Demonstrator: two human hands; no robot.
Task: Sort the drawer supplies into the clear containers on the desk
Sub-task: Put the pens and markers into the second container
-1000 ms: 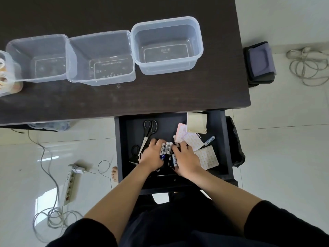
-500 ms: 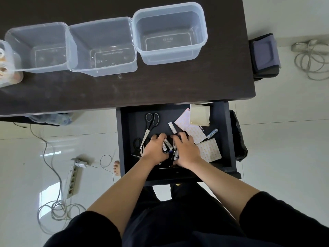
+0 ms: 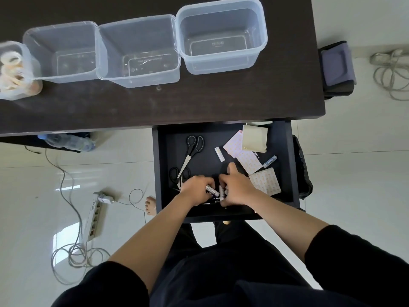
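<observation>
The open dark drawer (image 3: 159, 165) sits below the desk edge. Both hands are inside it, close together near its front. My left hand (image 3: 195, 191) and my right hand (image 3: 238, 188) are curled around a cluster of batteries (image 3: 213, 191) held between them. Two pairs of scissors (image 3: 191, 151) lie at the drawer's left. Further back lie one white battery (image 3: 219, 154), a blue-labelled battery (image 3: 270, 161), patterned sticker sheets (image 3: 264, 181) and a pale sticky-note pad (image 3: 254, 138). Three empty clear containers (image 3: 221, 36) (image 3: 137, 52) (image 3: 62, 54) stand in a row on the desk.
A fourth clear container (image 3: 13, 69) with tape rolls stands at the desk's left edge. On the floor lie a power strip (image 3: 95, 216) with tangled cables on the left, a dark bag (image 3: 336, 69) and a coiled cable (image 3: 391, 72) on the right. A bare foot (image 3: 150, 204) shows beside the drawer.
Both hands have slid toward the drawer's front, gathering the batteries closer together. One white battery now lies uncovered behind them. The view has shifted so the containers sit higher.
</observation>
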